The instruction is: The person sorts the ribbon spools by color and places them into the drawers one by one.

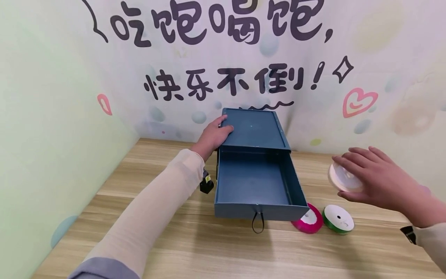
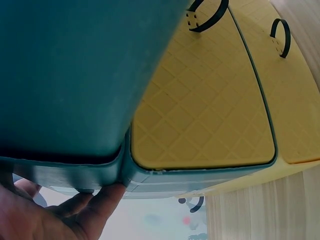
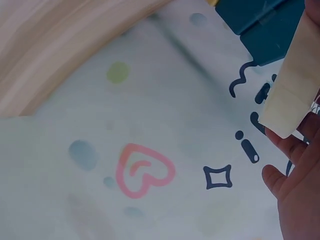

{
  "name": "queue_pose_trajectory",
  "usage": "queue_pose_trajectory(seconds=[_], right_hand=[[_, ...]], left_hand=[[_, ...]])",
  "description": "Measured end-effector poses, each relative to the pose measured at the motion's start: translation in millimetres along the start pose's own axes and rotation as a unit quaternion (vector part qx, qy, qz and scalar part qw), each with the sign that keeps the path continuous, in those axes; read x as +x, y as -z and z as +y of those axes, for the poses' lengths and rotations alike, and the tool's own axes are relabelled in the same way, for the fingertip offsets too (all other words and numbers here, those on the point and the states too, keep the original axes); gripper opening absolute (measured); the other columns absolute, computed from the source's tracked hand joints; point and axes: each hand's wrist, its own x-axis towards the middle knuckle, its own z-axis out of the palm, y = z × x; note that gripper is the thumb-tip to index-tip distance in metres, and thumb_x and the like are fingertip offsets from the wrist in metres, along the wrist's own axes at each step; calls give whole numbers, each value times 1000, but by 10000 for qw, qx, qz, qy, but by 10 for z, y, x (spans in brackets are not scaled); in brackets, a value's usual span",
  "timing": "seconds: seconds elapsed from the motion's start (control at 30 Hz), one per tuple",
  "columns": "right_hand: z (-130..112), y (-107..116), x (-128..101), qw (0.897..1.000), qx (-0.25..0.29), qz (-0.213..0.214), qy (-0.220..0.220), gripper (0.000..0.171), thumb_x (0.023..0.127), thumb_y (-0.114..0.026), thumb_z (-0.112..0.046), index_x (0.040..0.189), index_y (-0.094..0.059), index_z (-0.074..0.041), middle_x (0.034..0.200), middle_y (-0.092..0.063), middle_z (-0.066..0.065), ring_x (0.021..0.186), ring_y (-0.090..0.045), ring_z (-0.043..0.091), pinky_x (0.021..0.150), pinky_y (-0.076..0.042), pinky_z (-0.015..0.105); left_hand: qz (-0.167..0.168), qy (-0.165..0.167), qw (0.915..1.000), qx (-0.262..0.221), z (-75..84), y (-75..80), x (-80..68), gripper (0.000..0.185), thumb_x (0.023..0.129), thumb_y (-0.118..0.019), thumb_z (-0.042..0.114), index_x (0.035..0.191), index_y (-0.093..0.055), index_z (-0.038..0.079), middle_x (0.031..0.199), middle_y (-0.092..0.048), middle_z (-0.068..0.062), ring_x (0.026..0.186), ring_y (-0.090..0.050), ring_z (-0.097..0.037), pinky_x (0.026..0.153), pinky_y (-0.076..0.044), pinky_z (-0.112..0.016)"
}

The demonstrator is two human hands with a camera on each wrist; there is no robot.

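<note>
A blue drawer cabinet (image 1: 256,128) stands against the wall with its top drawer (image 1: 252,182) pulled out; the part of the drawer's inside that shows is bare. My left hand (image 1: 217,133) rests on the cabinet's top left edge, thumb on the top; some of its fingers are hidden. In the left wrist view, yellow drawer fronts (image 2: 205,100) with black loop handles show beneath the blue drawer. Off to the right, above the table, my right hand (image 1: 378,178) holds a cream-white ribbon roll (image 1: 343,178) between fingers and thumb. The same roll (image 3: 292,80) appears edge-on in the right wrist view.
A magenta ribbon spool (image 1: 309,221) and a green ribbon spool (image 1: 338,219) lie on the wooden table (image 1: 167,248), right of the drawer's front corner. A black loop handle (image 1: 258,223) hangs from the drawer front. Behind the cabinet rises a printed wall (image 1: 195,116).
</note>
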Motion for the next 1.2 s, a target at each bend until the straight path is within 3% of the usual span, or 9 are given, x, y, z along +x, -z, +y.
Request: queue_pose_trajectory(seconds=[0.1, 0.33, 0.57, 1.2], right_hand=[[0, 55, 58, 10000, -28, -12, -9, 88, 78, -59, -80, 134, -59, -12, 119, -62, 18, 118, -47, 41, 106, -28, 53], [-18, 155, 181, 9998, -103, -90, 118, 89, 71, -73, -72, 136, -58, -12, 123, -60, 19, 119, -46, 41, 113, -23, 50], [-75, 262, 331, 9996, -152, -34, 246, 95, 81, -37, -86, 136, -58, -12, 125, -59, 20, 120, -45, 41, 109, -26, 52], [-249, 552, 789, 9945, -384, 105, 971, 88, 88, -30, -79, 136, -58, -11, 123, -60, 17, 122, -45, 41, 119, -13, 47]], left_hand=[[-41, -16, 10000, 2, -4, -2, -4, 59, 101, -53, 39, 156, -33, 34, 163, -23, -2, 145, -29, -26, 114, -29, -46], [-24, -47, 10000, 39, -2, 2, -17, 58, 101, -53, 39, 156, -33, 34, 163, -24, -2, 145, -30, -26, 114, -30, -46], [-34, -196, 9998, 21, -19, 2, -19, 58, 101, -53, 38, 156, -34, 32, 163, -24, -3, 144, -32, -27, 113, -32, -44], [18, -190, 9998, 41, -20, 7, -21, 58, 100, -54, 38, 155, -35, 32, 163, -24, -4, 144, -32, -28, 113, -31, -45]])
